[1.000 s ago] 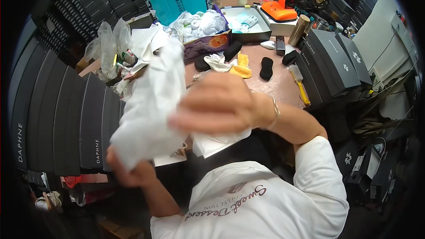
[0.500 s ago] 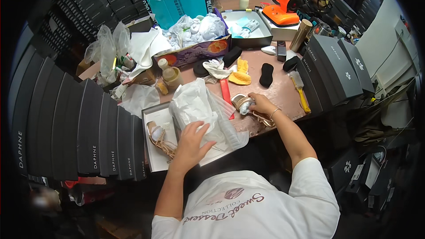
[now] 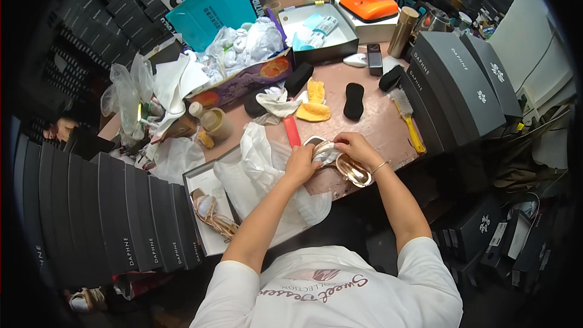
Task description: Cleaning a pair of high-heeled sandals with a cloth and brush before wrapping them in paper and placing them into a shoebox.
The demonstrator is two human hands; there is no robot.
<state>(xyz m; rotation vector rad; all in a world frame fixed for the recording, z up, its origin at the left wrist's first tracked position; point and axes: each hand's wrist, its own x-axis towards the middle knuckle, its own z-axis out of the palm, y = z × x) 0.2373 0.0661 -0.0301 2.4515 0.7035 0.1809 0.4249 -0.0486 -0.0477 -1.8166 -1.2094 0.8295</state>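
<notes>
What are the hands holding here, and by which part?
Both hands grip one strappy gold sandal at the table edge: the left hand at its near end, the right hand on the straps from above.

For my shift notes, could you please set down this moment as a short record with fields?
Left hand: grips the gold strappy sandal from its left side.
Right hand: holds the same sandal from above.
Sandal: at the front edge of the brown table.
Open shoe box: left of the hands, a second sandal inside.
White wrapping paper: spread over the box, beneath the left forearm.
Nearby: red stick, yellow brush, black sponge.
</notes>
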